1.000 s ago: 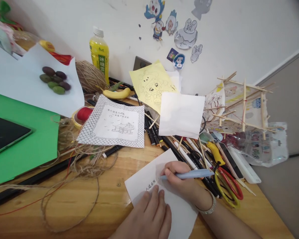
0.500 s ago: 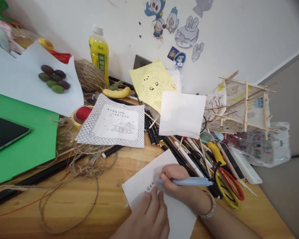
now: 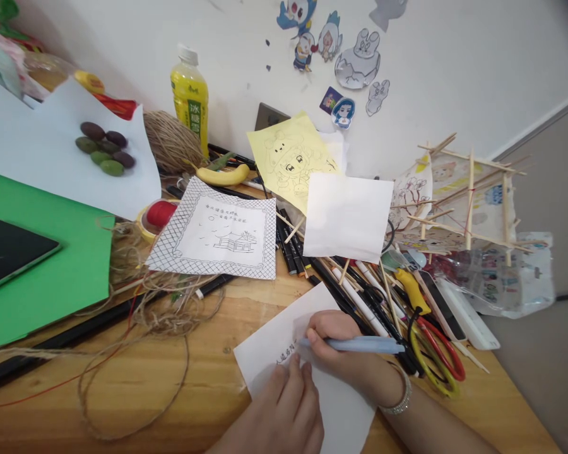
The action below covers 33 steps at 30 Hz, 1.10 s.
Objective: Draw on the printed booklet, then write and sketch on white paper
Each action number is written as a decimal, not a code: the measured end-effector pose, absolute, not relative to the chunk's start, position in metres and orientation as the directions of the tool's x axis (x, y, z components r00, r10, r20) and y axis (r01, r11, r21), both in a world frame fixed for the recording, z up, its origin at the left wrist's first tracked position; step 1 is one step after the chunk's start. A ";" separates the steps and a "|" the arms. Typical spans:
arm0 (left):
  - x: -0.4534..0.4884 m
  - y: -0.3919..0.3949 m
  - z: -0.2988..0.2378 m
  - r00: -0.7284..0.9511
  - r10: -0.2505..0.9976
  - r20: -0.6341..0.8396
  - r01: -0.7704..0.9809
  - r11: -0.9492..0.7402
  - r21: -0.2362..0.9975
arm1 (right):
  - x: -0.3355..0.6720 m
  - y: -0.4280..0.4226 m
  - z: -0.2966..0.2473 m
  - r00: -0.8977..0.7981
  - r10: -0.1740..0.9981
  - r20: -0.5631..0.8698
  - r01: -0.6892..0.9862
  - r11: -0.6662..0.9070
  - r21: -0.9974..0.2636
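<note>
A white sheet of paper [image 3: 348, 419] lies at an angle on the wooden table, bearing a short row of handwritten characters. My right hand [image 3: 338, 350] grips a light blue pen [image 3: 366, 344], its tip at the right end of that row. Just below the writing, my left hand [image 3: 286, 403] rests on the sheet with fingers stretched out and holds nothing. Farther back sits a bordered drawing [image 3: 227, 243] with a small pavilion and characters. To its right are a blank white square of paper [image 3: 348, 217] and a yellow sheet with a cartoon figure [image 3: 291, 164].
Pens and markers [image 3: 360, 296] are heaped behind the sheet, with scissors [image 3: 438, 359] at the right. A stick frame [image 3: 468, 195] stands behind them. Leftward are tangled twine [image 3: 170, 309], green paper [image 3: 76, 271], a phone [image 3: 14, 252] and a drink bottle [image 3: 189, 94].
A small new stroke shows at the pen tip, at the end of the written row. Both hands keep nearly the same places; the whole view has shifted slightly.
</note>
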<state>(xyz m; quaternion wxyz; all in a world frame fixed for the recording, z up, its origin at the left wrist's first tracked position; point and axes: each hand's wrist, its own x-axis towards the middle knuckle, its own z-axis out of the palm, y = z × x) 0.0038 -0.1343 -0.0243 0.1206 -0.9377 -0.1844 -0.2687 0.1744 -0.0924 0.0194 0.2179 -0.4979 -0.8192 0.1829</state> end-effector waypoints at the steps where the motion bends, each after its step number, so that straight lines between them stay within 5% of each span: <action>1: 0.004 -0.134 -0.025 0.792 0.284 0.540 0.410 -0.903 -0.126 | 0.174 -0.092 0.020 -0.408 0.895 0.178 0.737 0.439 -0.514; 33: 0.004 -0.135 -0.021 0.776 0.299 0.555 0.431 -0.895 -0.120 | 0.178 -0.093 0.021 -0.370 0.918 0.141 0.764 0.387 -0.517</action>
